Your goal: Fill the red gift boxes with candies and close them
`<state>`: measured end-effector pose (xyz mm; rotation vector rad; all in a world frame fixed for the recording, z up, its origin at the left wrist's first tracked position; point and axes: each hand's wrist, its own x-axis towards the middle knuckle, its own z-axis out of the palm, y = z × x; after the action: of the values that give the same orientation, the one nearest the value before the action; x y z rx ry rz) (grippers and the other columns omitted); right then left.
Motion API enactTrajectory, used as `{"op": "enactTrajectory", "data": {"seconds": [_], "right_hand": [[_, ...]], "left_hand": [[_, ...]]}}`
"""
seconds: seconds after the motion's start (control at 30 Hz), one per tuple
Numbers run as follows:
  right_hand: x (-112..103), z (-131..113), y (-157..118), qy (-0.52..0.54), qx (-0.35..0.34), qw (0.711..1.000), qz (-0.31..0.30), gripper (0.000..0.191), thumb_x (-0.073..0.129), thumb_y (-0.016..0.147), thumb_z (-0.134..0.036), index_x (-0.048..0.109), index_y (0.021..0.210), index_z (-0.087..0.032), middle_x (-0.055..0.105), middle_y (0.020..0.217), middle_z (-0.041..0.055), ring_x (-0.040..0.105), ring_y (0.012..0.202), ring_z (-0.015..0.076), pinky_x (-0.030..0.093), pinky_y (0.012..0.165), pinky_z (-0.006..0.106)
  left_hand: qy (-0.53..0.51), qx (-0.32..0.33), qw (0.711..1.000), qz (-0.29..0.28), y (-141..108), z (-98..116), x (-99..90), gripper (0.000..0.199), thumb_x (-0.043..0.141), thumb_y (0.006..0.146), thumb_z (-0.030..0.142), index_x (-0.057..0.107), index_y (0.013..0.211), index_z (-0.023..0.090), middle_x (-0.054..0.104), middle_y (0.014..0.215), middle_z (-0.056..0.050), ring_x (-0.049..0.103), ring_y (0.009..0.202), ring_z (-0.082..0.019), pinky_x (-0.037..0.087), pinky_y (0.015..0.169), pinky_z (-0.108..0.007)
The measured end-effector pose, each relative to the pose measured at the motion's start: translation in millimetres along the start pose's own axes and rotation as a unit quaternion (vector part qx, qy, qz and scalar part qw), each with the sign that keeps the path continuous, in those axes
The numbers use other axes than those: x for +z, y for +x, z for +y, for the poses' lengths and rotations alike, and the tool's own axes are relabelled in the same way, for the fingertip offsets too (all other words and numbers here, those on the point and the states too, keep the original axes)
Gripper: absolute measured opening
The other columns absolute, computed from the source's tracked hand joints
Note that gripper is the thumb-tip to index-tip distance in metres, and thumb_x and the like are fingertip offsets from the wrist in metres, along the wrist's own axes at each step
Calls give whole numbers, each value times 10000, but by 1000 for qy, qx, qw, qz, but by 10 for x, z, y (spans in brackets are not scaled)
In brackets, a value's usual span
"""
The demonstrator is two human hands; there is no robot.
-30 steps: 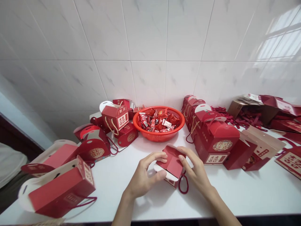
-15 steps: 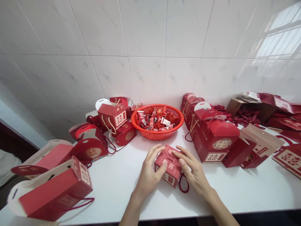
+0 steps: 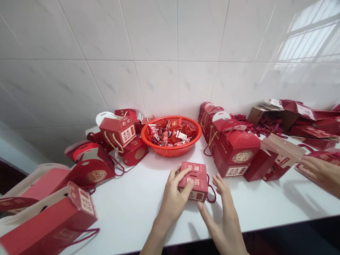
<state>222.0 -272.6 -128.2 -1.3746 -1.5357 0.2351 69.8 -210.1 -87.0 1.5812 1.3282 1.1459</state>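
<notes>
A small red gift box (image 3: 199, 173) with printed characters stands closed on the white table in front of me. My left hand (image 3: 175, 191) grips it from the left, with fingers and thumb pressed over its top. A dark red cord loop (image 3: 211, 193) hangs from the box's right side. Just right of the box is my right hand (image 3: 224, 216), open with thumb and fingers spread. Its thumb tip is close to the box's front lower edge; whether it touches I cannot tell.
Behind the box stands a red plastic basket (image 3: 171, 151) of wrapped candies. Red gift boxes (image 3: 239, 148) are stacked at right, and open ones (image 3: 50, 219) stand at left. Another person's hand (image 3: 322, 171) reaches in at far right over a flat red bag (image 3: 325, 156).
My right hand has come off the box top, moving right and toward me with fingers spread. The box is turned slightly. Another person's hand has appeared at right. The view has shifted right.
</notes>
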Motion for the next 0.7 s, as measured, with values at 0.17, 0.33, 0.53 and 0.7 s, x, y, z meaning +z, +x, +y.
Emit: {"op": "enactTrajectory", "data": {"seconds": [0.17,0.33,0.53,0.7], "right_hand": [[-66,-62,-161,33,53,995,77,561,614,958,-363,416,1474,-268,471,1523,139,509,1376,344,475,1092,533],[-186,11,-311,1,48,991,126,635,645,928,-338,385,1500,-249,377,1586,160,411,1446,379,415,1119,587],[-439,272,-246,-54,81,977,188,765,686,882,-465,359,1537,-243,288,1631,177,340,1469,435,333,1128,667],[-550,419,-36,-81,70,972,207,823,681,868,-577,390,1531,-185,323,1595,223,321,1476,437,299,1138,676]], "left_hand": [[25,4,999,-44,-169,55,167,439,550,956,455,671,1334,269,475,1475,-112,463,1400,-307,368,1191,-471],[-5,-9,989,-147,-363,192,389,575,490,968,563,516,1490,324,216,1684,-57,217,1545,-353,205,1255,-541],[-61,40,955,-286,-401,339,614,684,538,951,553,380,1567,299,107,1720,-58,117,1571,-346,159,1261,-543],[-69,39,936,-344,-352,341,624,792,642,897,524,346,1583,264,84,1716,-104,153,1561,-357,184,1248,-557]]}}
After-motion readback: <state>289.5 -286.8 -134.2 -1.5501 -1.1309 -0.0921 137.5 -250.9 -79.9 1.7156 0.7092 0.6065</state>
